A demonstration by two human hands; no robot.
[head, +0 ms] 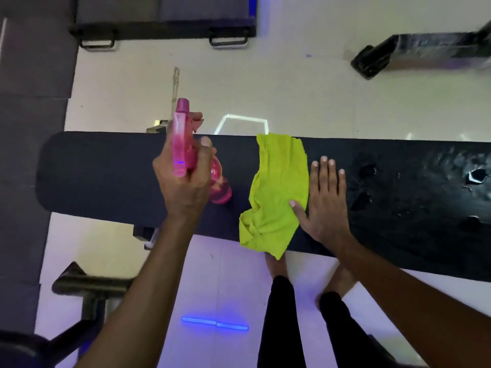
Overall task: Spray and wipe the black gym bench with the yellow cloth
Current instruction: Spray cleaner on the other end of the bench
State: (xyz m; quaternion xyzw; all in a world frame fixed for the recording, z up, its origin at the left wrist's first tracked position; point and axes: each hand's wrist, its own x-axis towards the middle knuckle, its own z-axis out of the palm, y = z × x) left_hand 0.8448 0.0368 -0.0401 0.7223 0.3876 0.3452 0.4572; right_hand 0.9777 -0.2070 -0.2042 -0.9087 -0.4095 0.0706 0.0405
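The black gym bench (106,171) runs across the view from left to right. Its padding is torn and wet-looking at the right end. A crumpled yellow cloth (276,192) lies across the bench's middle, one corner hanging over the near edge. My left hand (186,181) grips a pink spray bottle (183,144) above the bench, left of the cloth, nozzle pointing away from me. My right hand (326,200) lies flat on the bench with fingers spread, its thumb resting on the cloth's right edge.
The floor is pale tile with blue light reflections. Dark floor mats (32,128) cover the left side. Black equipment frames stand at the top (164,30), top right (414,51) and lower left (87,285). My legs and bare feet (279,266) are just in front of the bench.
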